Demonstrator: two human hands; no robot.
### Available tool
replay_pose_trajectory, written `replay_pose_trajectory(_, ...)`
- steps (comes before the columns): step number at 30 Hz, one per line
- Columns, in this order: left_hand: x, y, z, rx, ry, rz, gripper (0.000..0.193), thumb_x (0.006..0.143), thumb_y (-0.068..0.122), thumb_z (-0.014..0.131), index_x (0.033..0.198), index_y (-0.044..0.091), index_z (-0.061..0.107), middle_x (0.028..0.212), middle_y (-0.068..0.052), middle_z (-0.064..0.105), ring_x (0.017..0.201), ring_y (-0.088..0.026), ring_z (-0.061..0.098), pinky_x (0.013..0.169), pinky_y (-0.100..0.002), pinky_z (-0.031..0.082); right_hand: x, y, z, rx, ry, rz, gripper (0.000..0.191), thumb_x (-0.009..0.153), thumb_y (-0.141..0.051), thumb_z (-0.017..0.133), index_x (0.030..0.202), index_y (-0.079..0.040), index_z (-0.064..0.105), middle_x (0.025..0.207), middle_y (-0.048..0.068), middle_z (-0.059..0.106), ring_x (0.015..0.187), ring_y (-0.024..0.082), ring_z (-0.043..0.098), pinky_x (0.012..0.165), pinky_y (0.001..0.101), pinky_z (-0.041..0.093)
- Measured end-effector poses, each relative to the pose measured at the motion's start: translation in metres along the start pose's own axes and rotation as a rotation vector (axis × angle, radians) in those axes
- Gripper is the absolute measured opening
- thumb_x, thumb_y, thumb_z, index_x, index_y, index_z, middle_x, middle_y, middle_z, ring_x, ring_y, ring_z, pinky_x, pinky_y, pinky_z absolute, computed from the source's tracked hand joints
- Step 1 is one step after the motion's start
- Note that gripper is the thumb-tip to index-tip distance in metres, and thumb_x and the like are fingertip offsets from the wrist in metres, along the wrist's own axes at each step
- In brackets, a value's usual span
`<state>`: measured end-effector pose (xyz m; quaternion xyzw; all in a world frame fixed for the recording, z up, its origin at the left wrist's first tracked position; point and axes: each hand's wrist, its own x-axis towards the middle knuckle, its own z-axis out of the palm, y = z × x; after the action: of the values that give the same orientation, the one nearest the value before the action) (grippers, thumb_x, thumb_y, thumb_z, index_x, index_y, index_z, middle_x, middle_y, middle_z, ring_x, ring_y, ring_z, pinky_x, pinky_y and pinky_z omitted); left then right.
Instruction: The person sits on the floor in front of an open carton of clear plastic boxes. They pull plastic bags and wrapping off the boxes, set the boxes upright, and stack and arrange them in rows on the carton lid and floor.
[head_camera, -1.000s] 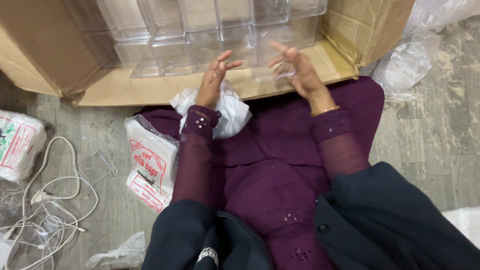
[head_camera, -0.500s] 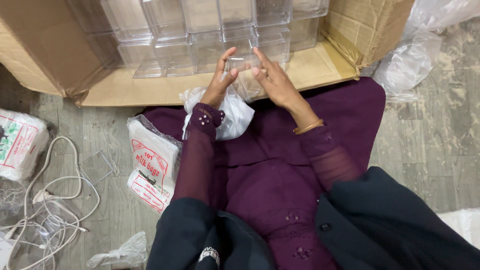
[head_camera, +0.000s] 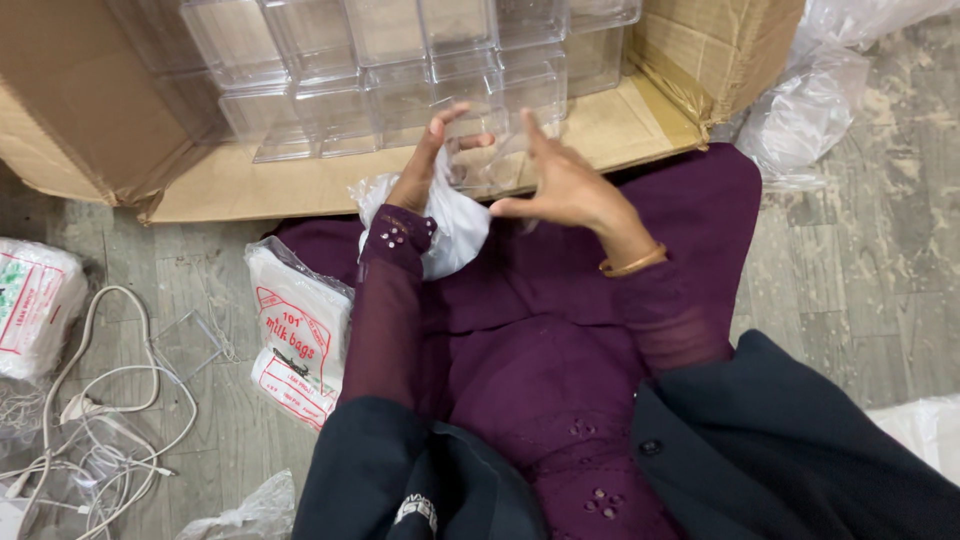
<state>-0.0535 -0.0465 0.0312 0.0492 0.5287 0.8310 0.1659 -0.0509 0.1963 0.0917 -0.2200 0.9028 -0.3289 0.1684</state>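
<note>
Clear see-through boxes (head_camera: 400, 60) stacked in brown cardboard carton (head_camera: 90, 110). Small clear box (head_camera: 480, 160) between hands. White crumpled bag (head_camera: 445, 225) on deep purple dress (head_camera: 540, 340) with small beaded dots. Sheer purple sleeves, black jacket (head_camera: 800, 450). Gold bangle (head_camera: 632, 265). White packet (head_camera: 295, 335) with red print. White cable (head_camera: 80, 400) on grey streaked floor (head_camera: 880, 250).

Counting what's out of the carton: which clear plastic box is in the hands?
The small clear plastic box between the left hand and right hand; the other clear boxes sit stacked in the cardboard carton.
</note>
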Motion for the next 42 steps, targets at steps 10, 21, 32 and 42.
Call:
replay_pose_trajectory(10, 0.003, 0.002, 0.005, 0.085, -0.019, -0.101, 0.081, 0.092, 0.071, 0.054, 0.148, 0.014, 0.044, 0.124, -0.019, 0.065, 0.117, -0.025, 0.067, 0.099, -0.039, 0.055, 0.007, -0.020, -0.016, 0.082, 0.170, -0.462, 0.121, 0.075, -0.027, 0.096, 0.167, -0.018, 0.018, 0.158, 0.020, 0.032, 0.150, 0.039, 0.035, 0.125, 0.0500, 0.038)
replay_pose_trajectory(21, 0.004, 0.003, 0.008, 0.041, -0.030, -0.150, 0.082, 0.089, 0.071, 0.056, 0.145, 0.013, 0.047, 0.115, -0.020, 0.065, 0.106, -0.029, 0.071, 0.090, -0.042, 0.059, 0.004, -0.010, -0.008, 0.085, 0.152, -0.425, 0.122, 0.071, -0.025, 0.096, 0.166, -0.017, 0.019, 0.151, 0.018, 0.039, 0.144, 0.038, 0.042, 0.122, 0.0471, 0.040)
replay_pose_trajectory(32, 0.002, 0.007, 0.014, 0.067, -0.036, -0.118, 0.079, 0.090, 0.072, 0.055, 0.143, 0.013, 0.048, 0.113, -0.020, 0.068, 0.104, -0.027, 0.072, 0.089, -0.043, 0.060, 0.011, -0.002, -0.004, 0.039, 0.130, -0.429, 0.127, 0.070, -0.034, 0.098, 0.166, -0.019, 0.016, 0.154, 0.020, 0.037, 0.144, 0.040, 0.041, 0.119, 0.0492, 0.042)
replay_pose_trajectory(42, 0.007, 0.001, 0.006, 0.345, -0.008, 0.007, 0.070, 0.100, 0.065, 0.049, 0.142, 0.010, 0.057, 0.137, -0.019, 0.059, 0.129, -0.025, 0.051, 0.107, -0.044, 0.036, 0.012, -0.004, -0.004, -0.076, 0.135, -0.405, 0.126, 0.072, -0.044, 0.096, 0.166, -0.021, 0.016, 0.155, 0.018, 0.040, 0.143, 0.040, 0.041, 0.118, 0.0562, 0.035)
